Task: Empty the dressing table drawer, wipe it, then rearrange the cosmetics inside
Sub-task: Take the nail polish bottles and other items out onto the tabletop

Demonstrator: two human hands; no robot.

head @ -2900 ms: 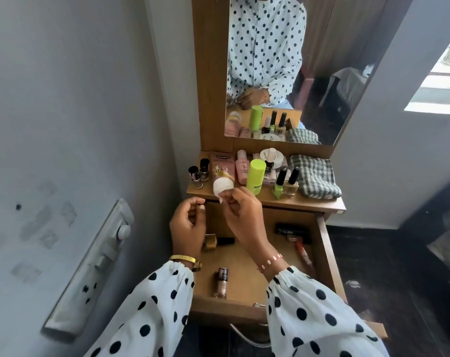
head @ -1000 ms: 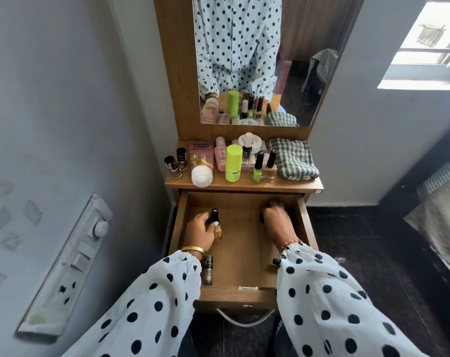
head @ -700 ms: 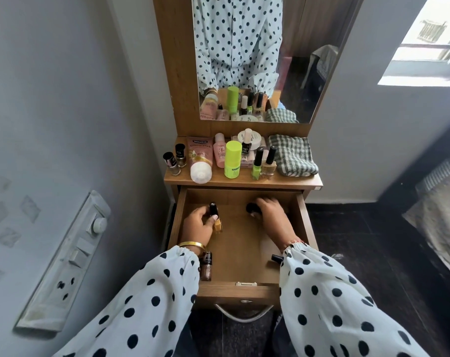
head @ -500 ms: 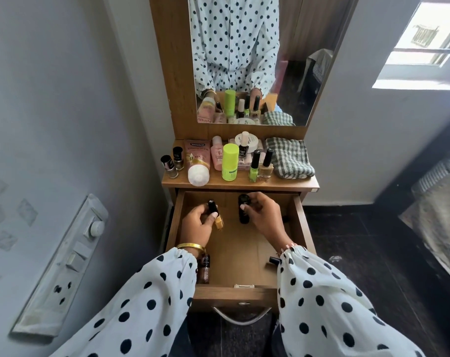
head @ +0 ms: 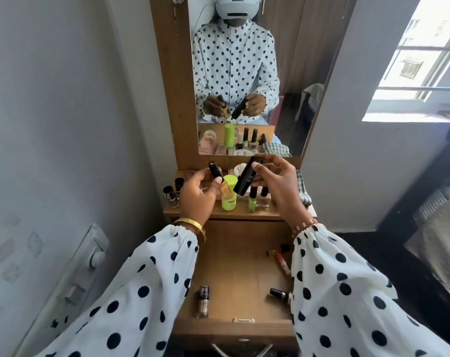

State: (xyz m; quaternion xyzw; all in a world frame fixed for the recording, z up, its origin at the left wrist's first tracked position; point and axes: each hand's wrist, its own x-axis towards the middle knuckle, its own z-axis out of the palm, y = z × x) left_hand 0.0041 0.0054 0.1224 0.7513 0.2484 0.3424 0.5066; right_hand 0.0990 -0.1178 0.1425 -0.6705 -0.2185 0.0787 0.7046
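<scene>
The drawer (head: pixel 234 269) is open and not yet emptied: a bottle (head: pixel 202 301) near its front left, a second bottle (head: pixel 279 295) and a red tube (head: pixel 281 262) to its right. Above it, the left hand (head: pixel 199 195) pinches a gold polish (head: pixel 222 185) by its cap and the right hand (head: pixel 278 184) grips a black tube (head: pixel 245 177). Best set both upright on the shelf (head: pixel 218 215) beyond the drawer, in a gap, without toppling the bottles crowded there.
</scene>
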